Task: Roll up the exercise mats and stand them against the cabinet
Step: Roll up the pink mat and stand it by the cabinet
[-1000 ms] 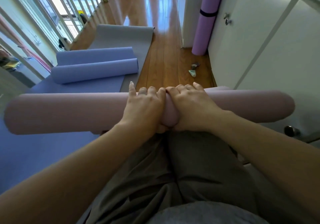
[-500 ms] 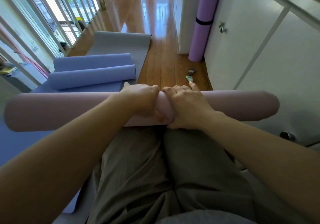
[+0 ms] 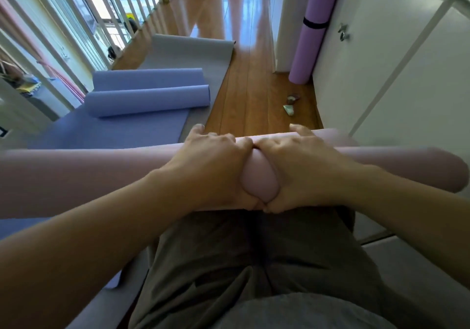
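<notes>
Both hands clasp the rolled pink mat [image 3: 89, 176] at its middle, left hand [image 3: 211, 166] and right hand [image 3: 302, 168] touching, fingers curled over the top. Its ends reach out past each wrist. Beyond the right hand, a purple mat [image 3: 312, 28] stands against the white cabinet [image 3: 396, 79].

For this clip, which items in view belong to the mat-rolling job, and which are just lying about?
Part of the job:
- pink rolled mat, gripped by left hand and right hand
- blue mat, partly rolled
- grey mat, flat
- purple rolled mat, already upright
- white cabinet

Lying about:
- small objects on the wooden floor
- railing
</notes>
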`<state>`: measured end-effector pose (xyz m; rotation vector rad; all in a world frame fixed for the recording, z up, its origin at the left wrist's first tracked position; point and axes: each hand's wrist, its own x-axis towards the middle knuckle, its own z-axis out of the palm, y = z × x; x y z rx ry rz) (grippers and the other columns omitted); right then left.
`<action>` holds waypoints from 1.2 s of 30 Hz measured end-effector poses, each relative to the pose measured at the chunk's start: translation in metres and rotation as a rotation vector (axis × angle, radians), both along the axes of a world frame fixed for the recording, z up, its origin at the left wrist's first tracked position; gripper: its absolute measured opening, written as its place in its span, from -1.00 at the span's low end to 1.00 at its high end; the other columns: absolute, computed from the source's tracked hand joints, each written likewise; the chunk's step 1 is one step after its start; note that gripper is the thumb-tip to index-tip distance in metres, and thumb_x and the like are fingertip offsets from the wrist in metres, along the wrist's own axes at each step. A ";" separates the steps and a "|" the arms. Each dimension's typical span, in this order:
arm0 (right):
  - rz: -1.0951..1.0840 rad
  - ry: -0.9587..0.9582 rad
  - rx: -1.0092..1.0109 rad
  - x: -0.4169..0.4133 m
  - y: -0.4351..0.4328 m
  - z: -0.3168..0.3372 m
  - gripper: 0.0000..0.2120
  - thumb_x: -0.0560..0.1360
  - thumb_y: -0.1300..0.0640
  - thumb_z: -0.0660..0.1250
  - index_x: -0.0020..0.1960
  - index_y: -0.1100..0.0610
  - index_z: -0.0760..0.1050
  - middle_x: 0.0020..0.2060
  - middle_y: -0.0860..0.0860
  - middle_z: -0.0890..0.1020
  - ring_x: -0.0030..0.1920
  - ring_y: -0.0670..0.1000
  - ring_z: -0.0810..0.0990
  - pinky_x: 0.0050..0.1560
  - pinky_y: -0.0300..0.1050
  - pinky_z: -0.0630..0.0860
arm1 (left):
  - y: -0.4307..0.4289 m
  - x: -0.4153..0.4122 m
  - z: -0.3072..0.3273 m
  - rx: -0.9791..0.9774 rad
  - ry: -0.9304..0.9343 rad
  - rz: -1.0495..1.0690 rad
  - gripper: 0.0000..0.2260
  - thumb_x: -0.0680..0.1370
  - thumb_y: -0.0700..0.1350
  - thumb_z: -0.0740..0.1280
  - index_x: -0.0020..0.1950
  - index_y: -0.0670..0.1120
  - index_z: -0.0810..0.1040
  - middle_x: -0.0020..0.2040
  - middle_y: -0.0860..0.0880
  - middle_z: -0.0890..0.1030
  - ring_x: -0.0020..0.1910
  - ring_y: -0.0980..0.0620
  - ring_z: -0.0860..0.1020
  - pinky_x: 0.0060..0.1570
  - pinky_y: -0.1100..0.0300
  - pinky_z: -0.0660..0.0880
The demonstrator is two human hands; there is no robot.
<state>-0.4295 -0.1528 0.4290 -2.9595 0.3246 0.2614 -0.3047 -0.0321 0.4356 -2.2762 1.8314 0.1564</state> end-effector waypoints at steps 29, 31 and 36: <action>-0.133 -0.012 -0.066 0.024 -0.011 -0.018 -0.10 0.30 -0.17 0.50 0.47 0.00 0.09 0.33 0.07 0.38 0.37 0.13 0.34 0.45 0.25 0.06 | -0.025 0.026 -0.018 0.079 0.031 0.186 -0.15 0.36 0.33 0.40 0.50 0.07 0.07 0.40 -0.04 0.33 0.36 -0.11 0.34 0.33 -0.32 0.24; -0.129 0.040 0.009 0.032 -0.022 -0.010 -0.10 0.26 -0.19 0.53 0.45 -0.02 0.15 0.30 0.04 0.41 0.32 0.10 0.38 0.40 0.19 0.20 | -0.012 0.013 -0.031 -0.035 -0.116 0.162 -0.12 0.39 0.31 0.37 0.52 0.05 -0.05 0.45 -0.07 0.24 0.42 -0.16 0.26 0.34 -0.41 0.09; -0.179 0.073 -0.131 0.035 -0.018 -0.016 0.03 0.31 -0.21 0.48 0.54 0.00 -0.08 0.42 0.12 0.28 0.45 0.18 0.22 0.43 0.34 -0.16 | -0.020 0.028 -0.028 -0.064 0.004 0.164 -0.09 0.32 0.32 0.42 0.51 0.06 0.04 0.40 -0.08 0.35 0.37 -0.18 0.34 0.35 -0.36 0.15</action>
